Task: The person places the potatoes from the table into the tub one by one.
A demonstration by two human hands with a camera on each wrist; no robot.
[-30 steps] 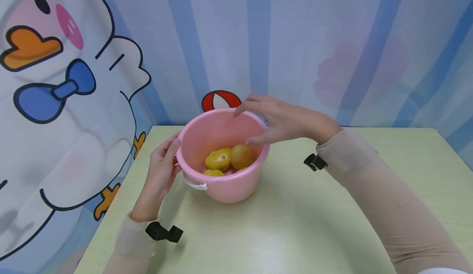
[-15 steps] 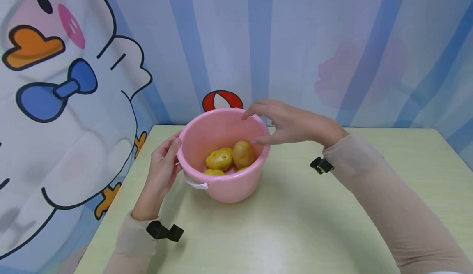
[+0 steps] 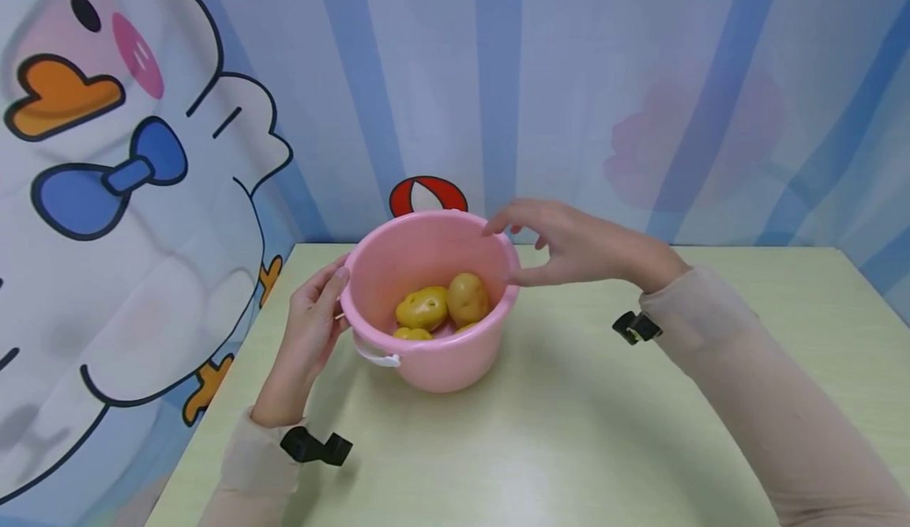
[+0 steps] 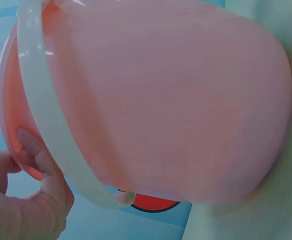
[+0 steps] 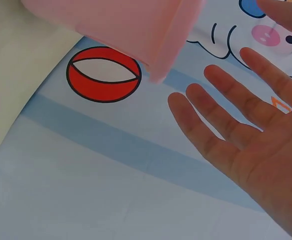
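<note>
A pink bucket stands on the table, its white handle hanging down on the left side. Inside lie several yellow potatoes; a glossy potato rests beside a duller brownish potato, and others show only in part. My left hand grips the bucket's left rim, thumb on one side and fingers on the other. My right hand hovers at the right rim with nothing in it. In the right wrist view its fingers are spread and relaxed, with the bucket just beyond them.
The pale wooden table reaches back to a blue striped backdrop printed with a large white duck and a red ball. Black wrist mounts sit on both sleeves.
My right hand has drawn back to the right, from over the bucket to its right rim. The brownish potato has tipped more upright against the glossy one. My left hand keeps its grip.
</note>
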